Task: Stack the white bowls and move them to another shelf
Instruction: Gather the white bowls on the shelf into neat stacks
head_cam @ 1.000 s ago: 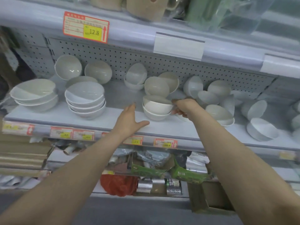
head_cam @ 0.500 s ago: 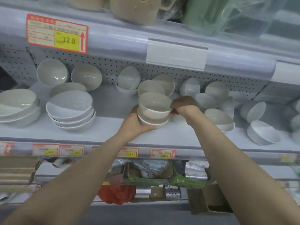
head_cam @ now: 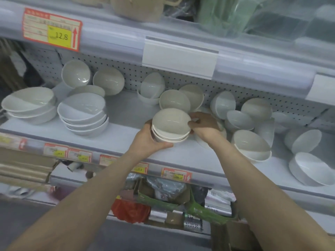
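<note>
A pale grey shop shelf (head_cam: 117, 136) with a perforated metal back panel (head_cam: 181, 80) carries dozens of glossy white bowls, some stacked, some tipped on their sides against the panel. At the shelf's centre front, a person's two bare hands hold a short stack of white bowls (head_cam: 170, 126) — at least two nested, the top one tilted toward the camera. The left hand (head_cam: 148, 139) cups the stack from below and the left, fingers curled under its base; the right hand (head_cam: 203, 125) pinches the top bowl's right rim, fingers closed on the edge. Whether the stack rests on the shelf or is just clear of it cannot be told.

To the left stand a four-high stack of wider shallow bowls (head_cam: 83, 115) and, farther left, another low stack (head_cam: 29, 105). Directly behind the hands, two round bowls (head_cam: 175, 100) lean on edge, close to the held stack. To the right, a crowd of tipped bowls (head_cam: 252, 144) lies just beside the right wrist, and a flat-sided white bowl (head_cam: 308, 171) sits near the shelf's front edge.

A red-and-yellow price tag reading 12.8 (head_cam: 52, 29) is fixed to the rail of the shelf above, beside a blank white label holder (head_cam: 179, 57). Smaller price tags (head_cam: 175, 174) line the front rail below the bowls. Under it — a lower shelf cluttered with packaged goods, among them a red bag (head_cam: 130, 211) and a green carton (head_cam: 199, 209).
</note>
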{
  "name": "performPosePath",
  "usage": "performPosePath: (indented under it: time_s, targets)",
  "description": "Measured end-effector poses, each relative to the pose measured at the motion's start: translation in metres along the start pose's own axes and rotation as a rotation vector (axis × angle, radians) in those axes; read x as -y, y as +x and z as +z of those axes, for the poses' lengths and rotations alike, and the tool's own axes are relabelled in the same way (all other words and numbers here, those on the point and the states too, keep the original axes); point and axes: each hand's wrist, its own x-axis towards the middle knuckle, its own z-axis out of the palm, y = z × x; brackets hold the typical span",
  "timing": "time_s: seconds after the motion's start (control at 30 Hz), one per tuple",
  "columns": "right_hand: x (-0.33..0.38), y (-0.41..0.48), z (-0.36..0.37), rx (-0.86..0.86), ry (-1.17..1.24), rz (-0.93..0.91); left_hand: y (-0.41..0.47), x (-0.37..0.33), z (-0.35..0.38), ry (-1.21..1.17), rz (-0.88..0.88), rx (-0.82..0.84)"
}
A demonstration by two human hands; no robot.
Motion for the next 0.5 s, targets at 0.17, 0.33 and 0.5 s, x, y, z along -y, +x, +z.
performPosePath:
  time_s: [0.17, 0.33, 0.5]
  targets:
    - [-0.011, 0.01, 0.001, 0.107, -0.106, -0.113, -0.014, -0.005, 0.009, -0.005, -0.052, -0.094]
    - [-0.037, 0.022, -0.028, -0.001, -0.306, -0.282, -0.024, -0.017, 0.017, 0.013, -0.039, -0.158]
    - [-0.079, 0.038, -0.071, 0.189, -0.615, -0.329, -0.034, -0.021, 0.022, 0.154, -0.046, -0.259]
